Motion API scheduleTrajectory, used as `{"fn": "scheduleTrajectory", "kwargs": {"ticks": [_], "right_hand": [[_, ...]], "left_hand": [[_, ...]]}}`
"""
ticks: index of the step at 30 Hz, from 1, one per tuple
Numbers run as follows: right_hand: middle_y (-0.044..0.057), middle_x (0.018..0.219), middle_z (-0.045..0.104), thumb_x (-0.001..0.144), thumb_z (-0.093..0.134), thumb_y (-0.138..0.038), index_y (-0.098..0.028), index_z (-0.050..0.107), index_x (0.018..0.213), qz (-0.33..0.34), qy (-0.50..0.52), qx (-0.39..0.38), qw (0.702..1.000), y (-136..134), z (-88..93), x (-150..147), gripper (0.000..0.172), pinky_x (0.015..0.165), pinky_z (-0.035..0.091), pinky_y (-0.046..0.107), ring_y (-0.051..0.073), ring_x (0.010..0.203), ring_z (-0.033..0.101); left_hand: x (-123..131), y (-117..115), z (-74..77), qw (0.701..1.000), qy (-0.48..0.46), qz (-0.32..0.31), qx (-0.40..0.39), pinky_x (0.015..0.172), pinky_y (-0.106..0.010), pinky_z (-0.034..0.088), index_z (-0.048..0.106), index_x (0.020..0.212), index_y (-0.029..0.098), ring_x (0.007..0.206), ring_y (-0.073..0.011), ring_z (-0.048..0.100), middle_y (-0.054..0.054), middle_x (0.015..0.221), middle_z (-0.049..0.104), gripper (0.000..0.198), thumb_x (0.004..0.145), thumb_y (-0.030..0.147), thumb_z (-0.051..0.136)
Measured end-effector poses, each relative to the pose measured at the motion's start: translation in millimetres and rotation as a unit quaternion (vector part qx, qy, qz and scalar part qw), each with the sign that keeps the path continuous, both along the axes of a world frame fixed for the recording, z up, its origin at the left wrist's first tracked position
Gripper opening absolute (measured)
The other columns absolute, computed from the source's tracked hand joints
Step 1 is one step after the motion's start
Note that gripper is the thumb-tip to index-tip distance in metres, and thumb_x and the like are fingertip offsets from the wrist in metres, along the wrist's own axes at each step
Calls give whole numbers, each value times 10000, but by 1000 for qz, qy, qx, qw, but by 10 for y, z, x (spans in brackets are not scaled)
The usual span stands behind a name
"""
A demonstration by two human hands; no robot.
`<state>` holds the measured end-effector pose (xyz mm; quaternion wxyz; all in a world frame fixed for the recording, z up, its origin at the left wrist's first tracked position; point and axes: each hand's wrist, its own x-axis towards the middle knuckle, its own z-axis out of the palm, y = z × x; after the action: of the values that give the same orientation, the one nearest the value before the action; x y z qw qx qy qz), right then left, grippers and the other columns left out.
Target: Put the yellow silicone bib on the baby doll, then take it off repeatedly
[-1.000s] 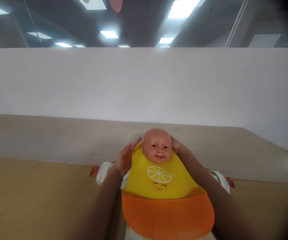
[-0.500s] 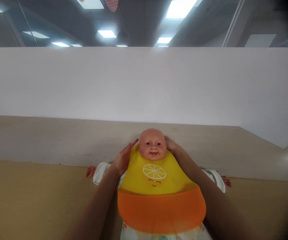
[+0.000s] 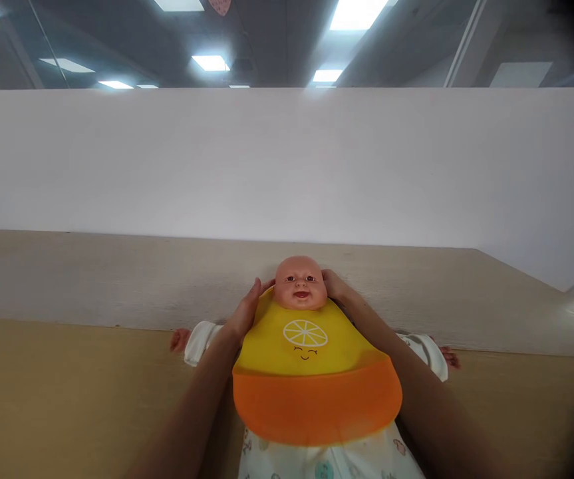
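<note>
A baby doll [image 3: 300,285] in white printed clothes lies on its back on the wooden table [image 3: 67,399], head away from me. A yellow bib with an orange pocket [image 3: 311,372] covers its chest. My left hand [image 3: 245,311] is at the left side of the doll's neck, fingers curled round the bib's upper edge. My right hand [image 3: 335,286] is at the right side of the neck, fingers bent in behind the head at the bib's other end. The fingertips and the bib's strap ends are hidden behind the neck.
A white partition wall [image 3: 287,166] rises just past the table's far edge. The doll's arms [image 3: 194,340] spread out to both sides. Ceiling lights [image 3: 356,13] show above the wall.
My left hand's fingers have curled in from stretched out to closed against the doll's neck. The doll and bib sit slightly farther from me in view, with more of its clothes showing.
</note>
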<state>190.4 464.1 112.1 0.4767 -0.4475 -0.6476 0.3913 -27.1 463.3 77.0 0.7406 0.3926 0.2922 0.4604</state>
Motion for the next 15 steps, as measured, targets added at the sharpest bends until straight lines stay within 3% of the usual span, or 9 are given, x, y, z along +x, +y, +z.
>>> {"fn": "scheduleTrajectory", "kwargs": {"ticks": [9, 15], "right_hand": [[15, 739, 574, 649, 547, -290, -165, 537, 597, -52, -53, -9, 997, 472, -303, 130, 136, 675, 437, 256, 167, 782, 469], [28, 663, 572, 600, 565, -247, -144, 553, 532, -42, -63, -24, 997, 661, -376, 135, 125, 594, 418, 257, 162, 709, 462]], "left_hand": [[-24, 35, -32, 1000, 13, 0, 11, 915, -413, 457, 477, 1338, 247, 1180, -294, 539, -110, 1271, 597, 594, 832, 557, 484], [-32, 33, -35, 999, 31, 17, -10, 940, -408, 441, 503, 1320, 219, 1144, -297, 566, -115, 1243, 617, 625, 814, 586, 498]]}}
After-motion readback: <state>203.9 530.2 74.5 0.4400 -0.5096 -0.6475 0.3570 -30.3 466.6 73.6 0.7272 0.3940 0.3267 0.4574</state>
